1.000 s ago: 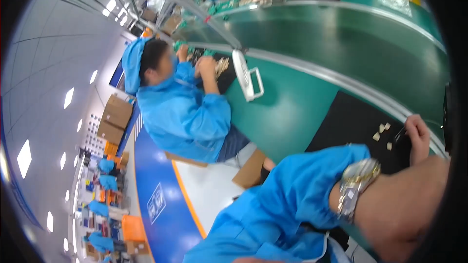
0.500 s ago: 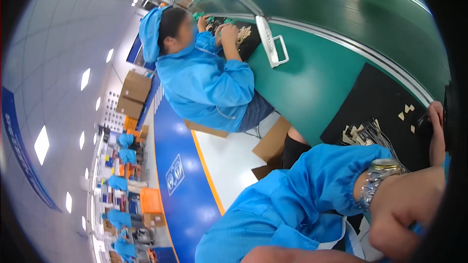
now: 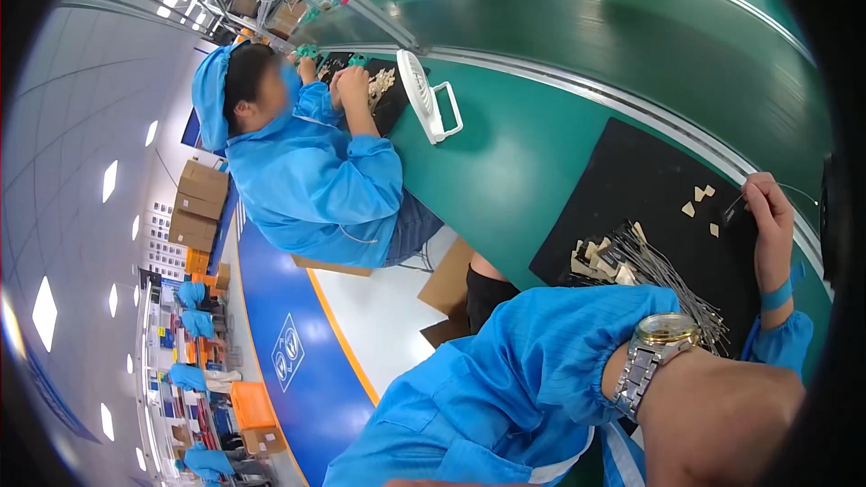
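Note:
My right hand (image 3: 769,216), with a blue band at the wrist, pinches a thin cable (image 3: 803,192) above the far right part of a black mat (image 3: 622,171). A small dark end piece (image 3: 732,210) sticks out by the fingertips. My left hand (image 3: 722,415) is large and close at the lower right; its fingers are hidden. A metal watch (image 3: 657,352) sits on that wrist. Beyond the left forearm, a bundle of thin grey cables (image 3: 672,275) with beige pieces (image 3: 595,260) at their ends lies on the mat. Several loose beige pieces (image 3: 689,208) lie near my right hand.
A green workbench (image 3: 505,153) runs along a metal rail and a green panel (image 3: 577,18). On it stands a white fan-like device (image 3: 424,95) with a loop stand. To the left, a co-worker in blue (image 3: 307,171) handles small beige pieces. Cardboard boxes (image 3: 451,280) stand below the bench.
The view has turned, so the bench and co-worker sit further left. More of my right hand, its wristband and the thin cable now shows.

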`<state>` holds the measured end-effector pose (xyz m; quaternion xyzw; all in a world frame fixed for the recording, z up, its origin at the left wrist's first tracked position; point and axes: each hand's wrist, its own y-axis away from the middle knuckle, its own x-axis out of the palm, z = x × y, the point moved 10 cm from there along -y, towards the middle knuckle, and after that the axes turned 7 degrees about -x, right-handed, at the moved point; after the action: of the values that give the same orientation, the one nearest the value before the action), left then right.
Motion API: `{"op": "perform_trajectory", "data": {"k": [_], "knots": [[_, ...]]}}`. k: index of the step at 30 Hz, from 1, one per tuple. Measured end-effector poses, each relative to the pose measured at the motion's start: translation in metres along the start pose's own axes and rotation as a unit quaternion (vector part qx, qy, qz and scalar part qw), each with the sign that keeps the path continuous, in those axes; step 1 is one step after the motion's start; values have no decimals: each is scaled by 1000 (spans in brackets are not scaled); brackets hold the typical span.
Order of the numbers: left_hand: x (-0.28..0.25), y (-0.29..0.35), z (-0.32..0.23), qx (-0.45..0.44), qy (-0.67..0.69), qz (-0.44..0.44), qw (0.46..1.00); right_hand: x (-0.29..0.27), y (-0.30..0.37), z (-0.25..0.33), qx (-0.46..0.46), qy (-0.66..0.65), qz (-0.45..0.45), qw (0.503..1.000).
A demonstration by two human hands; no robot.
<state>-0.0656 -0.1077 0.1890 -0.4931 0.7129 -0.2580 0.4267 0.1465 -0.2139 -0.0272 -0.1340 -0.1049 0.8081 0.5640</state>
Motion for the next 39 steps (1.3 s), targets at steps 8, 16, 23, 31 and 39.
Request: {"op": "perform_trajectory", "data": {"k": [8,16,23,31,39], "knots": [[-19,-8,-3,-21,-31,-14,999,-4,-1,-4,-6,20,5,1000],[-32,-10,-5,-37,-52,-27,998,-4,1,1,-7,20,-1,1000],[-46,-12,0,-54,-65,-38,996,-7,4,-9,-11,15,-7,1000],[-72,-38,17,-129,-32,-35,990,1,7,-10,99,-101,18,990],[-120,-24,-7,-16,173,-26,984,13,-6,30,-40,79,13,996]]}}
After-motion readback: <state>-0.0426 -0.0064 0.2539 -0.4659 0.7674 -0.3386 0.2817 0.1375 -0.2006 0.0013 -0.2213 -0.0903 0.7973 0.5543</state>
